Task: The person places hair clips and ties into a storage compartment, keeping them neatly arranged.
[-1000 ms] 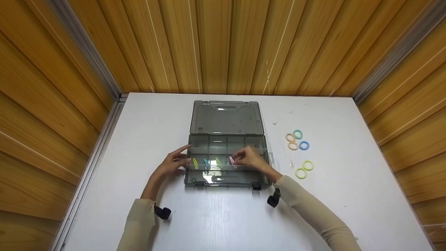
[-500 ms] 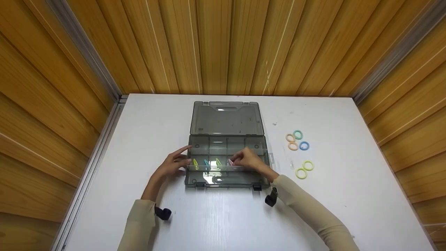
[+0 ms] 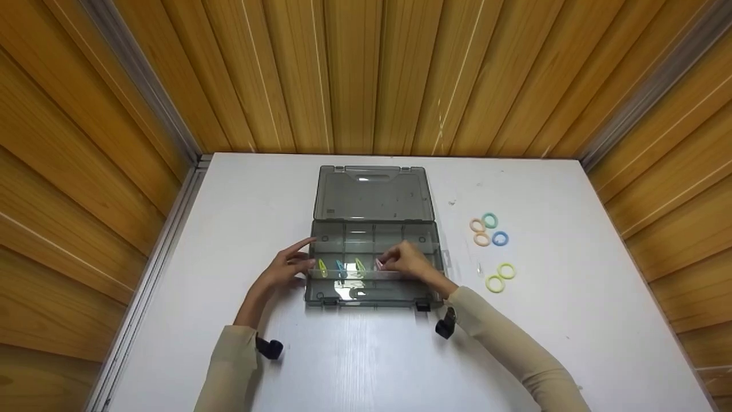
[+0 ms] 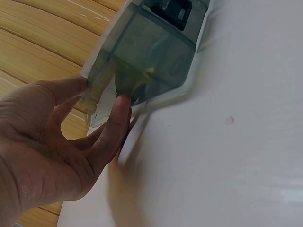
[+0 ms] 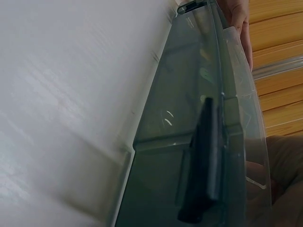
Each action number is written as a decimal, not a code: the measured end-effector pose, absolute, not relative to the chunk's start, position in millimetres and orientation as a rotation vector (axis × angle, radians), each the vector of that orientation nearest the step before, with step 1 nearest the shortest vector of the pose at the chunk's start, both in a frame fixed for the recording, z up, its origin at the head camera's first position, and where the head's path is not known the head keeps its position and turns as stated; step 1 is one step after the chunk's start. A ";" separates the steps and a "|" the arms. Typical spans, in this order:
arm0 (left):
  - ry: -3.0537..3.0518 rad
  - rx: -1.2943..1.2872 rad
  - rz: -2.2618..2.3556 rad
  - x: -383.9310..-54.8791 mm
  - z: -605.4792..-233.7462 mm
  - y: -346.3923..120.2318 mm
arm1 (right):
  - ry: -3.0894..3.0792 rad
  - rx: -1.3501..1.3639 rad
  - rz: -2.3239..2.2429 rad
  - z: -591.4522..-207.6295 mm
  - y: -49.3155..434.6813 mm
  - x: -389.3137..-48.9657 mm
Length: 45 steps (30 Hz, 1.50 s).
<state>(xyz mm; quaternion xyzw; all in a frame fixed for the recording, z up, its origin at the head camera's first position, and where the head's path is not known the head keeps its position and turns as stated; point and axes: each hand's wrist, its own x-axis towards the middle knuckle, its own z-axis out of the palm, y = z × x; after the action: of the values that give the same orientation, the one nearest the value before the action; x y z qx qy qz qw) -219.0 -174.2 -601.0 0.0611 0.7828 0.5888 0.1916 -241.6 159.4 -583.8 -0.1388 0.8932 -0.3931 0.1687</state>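
Note:
A grey see-through compartment box (image 3: 366,292) lies on the white table with its lid (image 3: 374,197) folded back. Inside its middle row stand a yellow snap hair clip (image 3: 322,268), a blue clip (image 3: 341,268) and a yellow-green clip (image 3: 359,267). My right hand (image 3: 407,258) reaches into that row and pinches a pink hair clip (image 3: 378,264), partly hidden by the fingers. At the box's left side, my left hand (image 3: 282,268) rests its fairly straight fingers against the wall. In the left wrist view, two fingertips (image 4: 122,103) of it touch the box (image 4: 142,56).
Right of the box lie several small hair ties: two peach, a green (image 3: 489,220), a blue (image 3: 500,238) and two yellow ones (image 3: 495,283). A small clear scrap (image 3: 480,269) is near them. Wood-panelled walls (image 3: 354,74) border the table (image 3: 343,360).
My right hand has shifted slightly left and the pink clip sits a little lower among the fingers. The left hand stays against the box.

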 end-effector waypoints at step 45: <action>2.201 0.221 1.666 -216.7 -599.7 -176.2 | 2.585 -0.013 -1.303 -541.2 336.2 -221.8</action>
<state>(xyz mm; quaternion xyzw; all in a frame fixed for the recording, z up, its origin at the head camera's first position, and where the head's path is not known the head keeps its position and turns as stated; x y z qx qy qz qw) -216.7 -176.2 -599.7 0.0783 0.7811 0.5912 0.1850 -221.8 336.2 -541.2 -0.0046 0.8861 -0.4468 0.1232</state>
